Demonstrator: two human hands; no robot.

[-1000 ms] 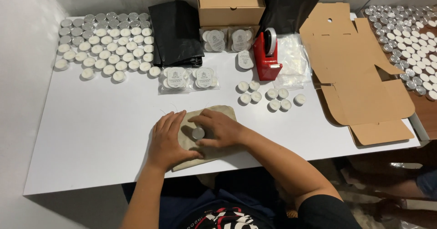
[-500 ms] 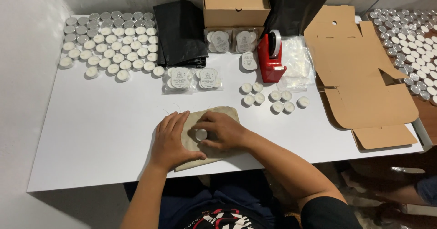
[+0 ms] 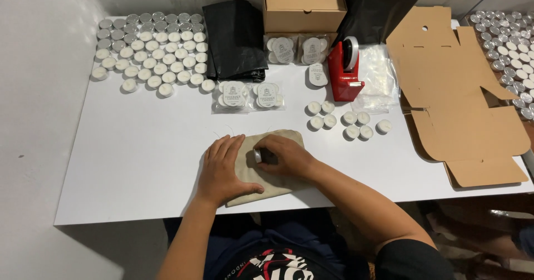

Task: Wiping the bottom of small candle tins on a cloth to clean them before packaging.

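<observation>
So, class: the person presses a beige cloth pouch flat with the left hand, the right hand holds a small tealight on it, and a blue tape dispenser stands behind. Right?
Not quite: the tape dispenser is red, as the head view shows. The rest stands.

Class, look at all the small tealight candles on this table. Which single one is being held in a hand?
The tealight pinched in the right hand, tipped on its edge over the beige cloth. All the others sit flat and untouched on the white table.

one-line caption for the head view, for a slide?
Left hand flat on a beige cloth pouch, right hand holding a tealight on it, white table.
</observation>
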